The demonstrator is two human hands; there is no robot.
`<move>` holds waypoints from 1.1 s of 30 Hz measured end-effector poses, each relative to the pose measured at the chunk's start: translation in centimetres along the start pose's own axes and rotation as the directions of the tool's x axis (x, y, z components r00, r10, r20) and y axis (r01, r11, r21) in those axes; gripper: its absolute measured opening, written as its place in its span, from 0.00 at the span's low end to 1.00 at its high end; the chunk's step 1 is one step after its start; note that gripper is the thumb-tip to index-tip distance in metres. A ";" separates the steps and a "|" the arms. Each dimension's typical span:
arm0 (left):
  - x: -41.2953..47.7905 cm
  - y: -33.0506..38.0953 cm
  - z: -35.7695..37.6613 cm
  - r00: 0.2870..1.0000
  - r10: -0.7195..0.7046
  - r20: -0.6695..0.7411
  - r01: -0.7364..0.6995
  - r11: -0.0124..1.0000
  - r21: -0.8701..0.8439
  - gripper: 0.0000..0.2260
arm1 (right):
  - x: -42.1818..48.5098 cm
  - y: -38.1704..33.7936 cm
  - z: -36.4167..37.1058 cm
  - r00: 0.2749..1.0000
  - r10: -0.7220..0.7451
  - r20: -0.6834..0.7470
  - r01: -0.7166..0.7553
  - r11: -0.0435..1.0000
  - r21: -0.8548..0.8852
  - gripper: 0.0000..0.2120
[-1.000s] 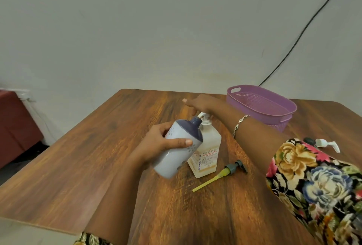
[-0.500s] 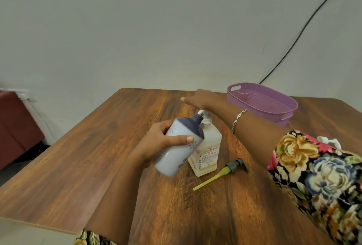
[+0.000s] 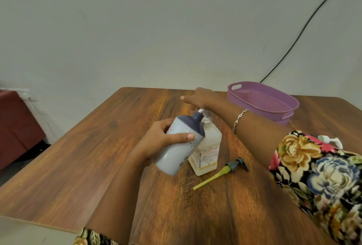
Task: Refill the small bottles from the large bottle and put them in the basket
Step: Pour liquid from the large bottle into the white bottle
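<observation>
My left hand [image 3: 162, 141] grips a pale lavender bottle with a dark purple top [image 3: 180, 142], tilted so its open neck sits at the white pump nozzle of a clear square bottle with a label [image 3: 207, 146] standing on the table. My right hand [image 3: 197, 98] rests flat on top of that pump, fingers straight, reaching across from the right. The purple basket [image 3: 262, 99] stands at the back right with nothing visible inside it.
A detached pump with a grey head and yellow tube [image 3: 221, 172] lies on the wooden table [image 3: 78, 156] right of the square bottle. A white pump head [image 3: 331, 141] shows past my right sleeve. A black cable [image 3: 305, 27] runs down the wall.
My right hand has risen slightly over the pump; the lavender bottle stays at the nozzle. The view has shifted a little.
</observation>
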State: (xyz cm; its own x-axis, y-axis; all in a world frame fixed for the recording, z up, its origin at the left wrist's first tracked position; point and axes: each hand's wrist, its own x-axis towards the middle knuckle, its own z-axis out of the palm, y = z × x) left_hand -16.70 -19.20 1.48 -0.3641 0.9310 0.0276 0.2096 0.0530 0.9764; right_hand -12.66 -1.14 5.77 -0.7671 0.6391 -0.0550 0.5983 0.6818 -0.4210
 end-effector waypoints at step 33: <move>-0.5 -0.8 -0.1 1.000 0.011 0.011 -0.011 1.000 0.005 0.24 | -0.3 0.2 -0.4 0.999 -0.012 0.051 0.008 0.998 0.066 0.32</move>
State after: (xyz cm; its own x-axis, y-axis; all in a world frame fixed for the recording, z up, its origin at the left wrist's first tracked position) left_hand -16.83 -19.75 0.68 -0.3513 0.9356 0.0361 0.2179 0.0442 0.9750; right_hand -12.24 -1.08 6.07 -0.7848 0.6122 -0.0962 0.5755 0.6622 -0.4799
